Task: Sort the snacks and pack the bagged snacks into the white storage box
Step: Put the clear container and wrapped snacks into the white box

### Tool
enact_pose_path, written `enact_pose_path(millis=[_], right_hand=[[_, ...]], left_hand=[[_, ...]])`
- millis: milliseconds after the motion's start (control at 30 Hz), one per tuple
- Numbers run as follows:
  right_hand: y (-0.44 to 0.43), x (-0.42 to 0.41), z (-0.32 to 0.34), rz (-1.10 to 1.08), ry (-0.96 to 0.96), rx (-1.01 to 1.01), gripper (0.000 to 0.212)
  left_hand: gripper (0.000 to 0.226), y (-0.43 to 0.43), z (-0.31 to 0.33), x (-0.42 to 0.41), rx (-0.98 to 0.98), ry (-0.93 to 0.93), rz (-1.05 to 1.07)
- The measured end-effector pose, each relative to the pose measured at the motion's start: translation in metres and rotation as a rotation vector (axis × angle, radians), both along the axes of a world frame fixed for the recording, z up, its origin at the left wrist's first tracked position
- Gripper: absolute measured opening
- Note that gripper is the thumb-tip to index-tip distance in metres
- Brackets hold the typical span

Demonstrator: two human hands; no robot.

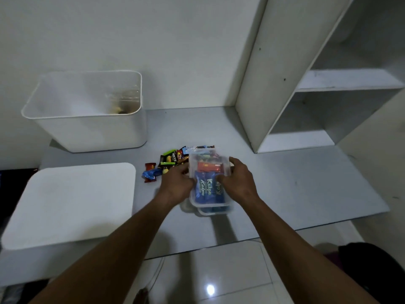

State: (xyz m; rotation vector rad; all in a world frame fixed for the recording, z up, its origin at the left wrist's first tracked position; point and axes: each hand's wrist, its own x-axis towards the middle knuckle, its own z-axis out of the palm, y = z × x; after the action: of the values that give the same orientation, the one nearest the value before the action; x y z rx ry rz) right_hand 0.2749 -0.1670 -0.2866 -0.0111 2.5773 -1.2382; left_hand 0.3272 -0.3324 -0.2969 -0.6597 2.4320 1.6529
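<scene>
The fingers of the left hand [178, 182] are curled against the left wall of a small clear plastic tub [208, 181], and the fingers of the right hand [237, 179] wrap its right wall, the thumb lying across the blue foil snack packets [207, 188] stacked at its near end. Both hands therefore clasp the tub between them, tilted towards the camera. Whether it is lifted clear of the grey worktop [285, 178] cannot be told; a second clear rim shows just beneath it at the near edge. An orange-red packet [209, 166] lies behind the blue ones inside the tub.

Just left and far of the tub, a loose heap of mixed bagged snacks [173, 159] lies on the worktop, with a red-and-blue wrapped sweet pack [150, 173] at its left edge.

Further left and far, against the wall, stands the tall white plastic storage box [87, 119], open at the top. Only something small and dark shows at its bottom corner; otherwise it looks empty. Its flat white lid [72, 202] rests near left. White open shelving [317, 110] rises at the right.

Judging from this, sorting is under way, but packing the box has barely begun: the loose bags remain outside it.
</scene>
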Motion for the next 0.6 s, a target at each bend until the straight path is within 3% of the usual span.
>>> enact_pose_path(millis=[100, 300, 400, 467, 600], right_hand=[[0.011, -0.004, -0.008, -0.018, -0.040, -0.012, 0.058], [0.026, -0.010, -0.030, 0.016, -0.080, -0.061, 0.058], [0.035, -0.009, -0.041, 0.039, -0.120, -0.115, 0.064], [0.040, -0.006, -0.048, 0.100, -0.174, -0.199, 0.060], [0.044, -0.003, -0.049, 0.157, -0.204, -0.309, 0.056]], left_hand=[[0.049, 0.009, -0.011, -0.009, -0.016, -0.031, -0.009], [0.072, 0.020, -0.028, -0.011, -0.030, -0.108, -0.002], [0.086, 0.020, -0.037, -0.010, 0.141, -0.145, 0.003], [0.076, 0.020, -0.042, -0.011, 0.273, -0.155, 0.013], [0.061, 0.024, -0.037, -0.008, 0.318, -0.095, -0.033]])
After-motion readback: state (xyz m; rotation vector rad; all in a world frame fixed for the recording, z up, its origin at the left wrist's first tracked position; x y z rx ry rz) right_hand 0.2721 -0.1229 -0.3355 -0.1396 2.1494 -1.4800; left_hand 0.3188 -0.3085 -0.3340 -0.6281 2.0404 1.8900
